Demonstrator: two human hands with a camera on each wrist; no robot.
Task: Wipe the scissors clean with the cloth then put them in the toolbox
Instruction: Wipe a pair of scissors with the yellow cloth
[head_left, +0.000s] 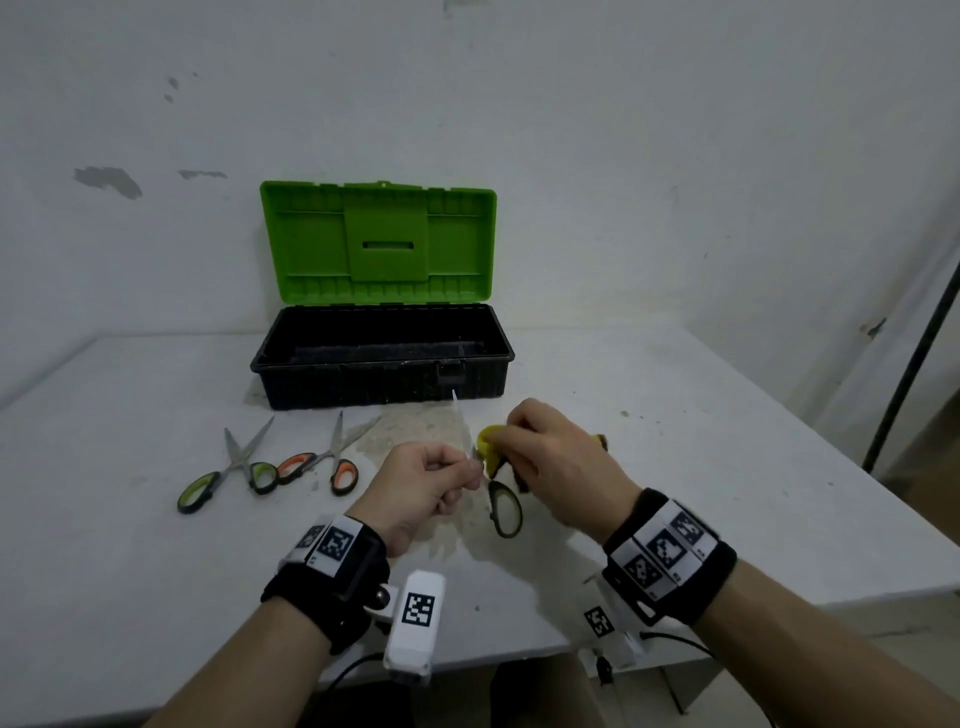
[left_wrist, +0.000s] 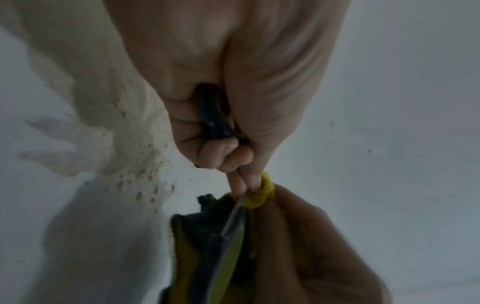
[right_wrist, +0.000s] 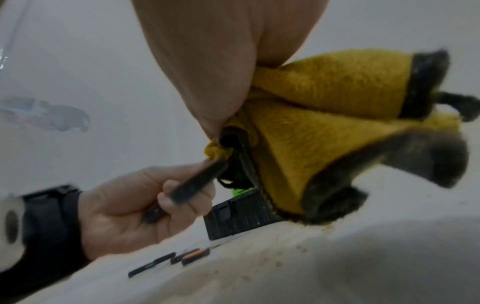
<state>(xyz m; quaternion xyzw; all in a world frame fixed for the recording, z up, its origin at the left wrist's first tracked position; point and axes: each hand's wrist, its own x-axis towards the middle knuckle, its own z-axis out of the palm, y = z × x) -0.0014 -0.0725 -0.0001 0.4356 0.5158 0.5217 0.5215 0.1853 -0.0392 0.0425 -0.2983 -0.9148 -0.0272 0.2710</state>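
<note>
My left hand (head_left: 460, 475) grips one black handle (left_wrist: 213, 115) of a pair of green-and-black scissors (head_left: 504, 506), held just above the table. One blade (head_left: 456, 415) points up toward the toolbox and the other handle loop hangs below. My right hand (head_left: 506, 441) pinches a yellow cloth (head_left: 488, 439) with dark edging around the scissors near the pivot. In the right wrist view the cloth (right_wrist: 324, 123) bunches under my thumb, with my left hand (right_wrist: 182, 197) beside it. The black toolbox (head_left: 382, 358) stands open behind, its green lid (head_left: 379, 241) upright.
Two more pairs of scissors lie open on the white table left of my hands, one green-handled (head_left: 228, 473), one orange-handled (head_left: 327, 457). A dirty patch (head_left: 415, 431) marks the table under my hands. A dark pole (head_left: 914, 364) leans at the right.
</note>
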